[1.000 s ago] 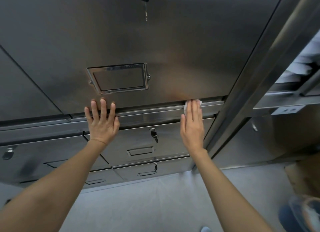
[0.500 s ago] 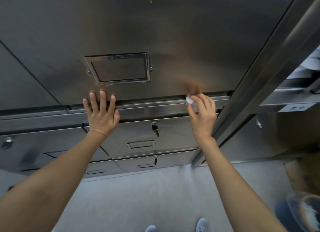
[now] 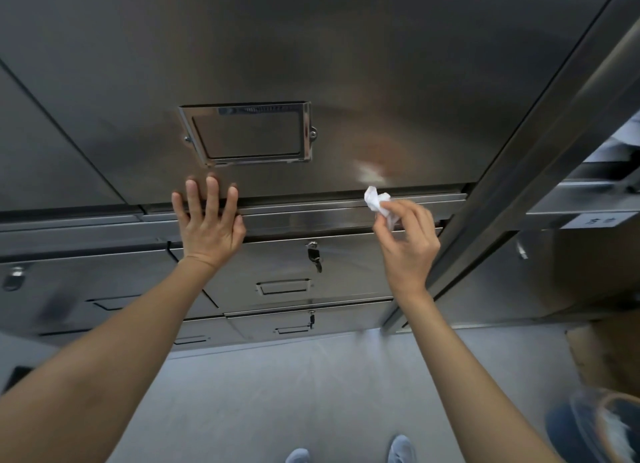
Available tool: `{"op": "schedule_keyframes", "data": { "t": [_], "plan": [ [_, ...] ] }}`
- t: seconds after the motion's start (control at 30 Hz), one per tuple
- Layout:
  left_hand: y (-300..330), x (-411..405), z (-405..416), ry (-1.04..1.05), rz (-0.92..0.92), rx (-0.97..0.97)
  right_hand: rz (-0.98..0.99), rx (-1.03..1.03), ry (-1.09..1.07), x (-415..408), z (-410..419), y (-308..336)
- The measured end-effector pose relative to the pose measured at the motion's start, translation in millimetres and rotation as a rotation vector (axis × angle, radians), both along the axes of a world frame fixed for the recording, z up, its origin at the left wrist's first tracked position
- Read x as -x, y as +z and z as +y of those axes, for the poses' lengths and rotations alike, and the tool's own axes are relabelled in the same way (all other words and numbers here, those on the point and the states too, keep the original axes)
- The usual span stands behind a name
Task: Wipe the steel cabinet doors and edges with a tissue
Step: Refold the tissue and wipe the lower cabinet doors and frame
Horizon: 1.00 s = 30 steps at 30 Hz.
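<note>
Your left hand [image 3: 207,223] lies flat with straight, spread fingers on the lower edge of the big steel door [image 3: 346,82], its fingertips reaching up onto the door face just below the label frame [image 3: 247,132]. It grasps nothing; it only presses on the metal.

Your right hand [image 3: 407,236] is to the right, its fingers curled and pinching a crumpled white tissue [image 3: 375,199]. The tissue sticks out above your fingertips and sits right at the rail [image 3: 311,217] under the door's bottom edge; whether it touches the metal there, you cannot tell. A pale reflection of it shows on the door just above.

Below the rail is a drawer [image 3: 294,272] with a key [image 3: 314,255] in its lock, between your two wrists, and a second, smaller drawer [image 3: 294,324] lies nearer the floor. A steel post [image 3: 519,185] runs diagonally just right of your right hand. Your shoes [image 3: 401,450] show at the bottom edge on the grey floor [image 3: 294,393], and a bin [image 3: 602,424] is at the near right corner.
</note>
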State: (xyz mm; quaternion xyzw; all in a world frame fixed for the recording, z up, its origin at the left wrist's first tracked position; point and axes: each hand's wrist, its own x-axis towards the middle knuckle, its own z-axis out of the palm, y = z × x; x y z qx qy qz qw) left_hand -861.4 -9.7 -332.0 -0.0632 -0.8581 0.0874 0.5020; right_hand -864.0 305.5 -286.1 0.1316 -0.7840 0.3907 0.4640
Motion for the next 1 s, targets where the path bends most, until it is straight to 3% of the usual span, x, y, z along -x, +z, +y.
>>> {"op": "schedule_keyframes", "data": {
  "t": [0.2, 0.4, 0.6, 0.9, 1.0],
  "plan": [
    [-4, 6, -2, -0.008, 0.059, 0.033, -0.093, 0.042, 0.012, -24, -21, -33],
    [-10, 15, -7, 0.003, 0.155, 0.067, -0.025, -0.008, 0.073, -15, -55, -65],
    [-8, 20, -6, 0.013, 0.221, 0.095, 0.110, -0.313, 0.059, 4, -51, -102],
    [-5, 22, -5, 0.052, 0.273, 0.102, 0.310, -0.597, -0.008, 33, -34, -119],
    [-5, 21, -2, 0.060, 0.287, 0.109, 0.267, -0.602, -0.091, 36, -16, -125]
  ]
}}
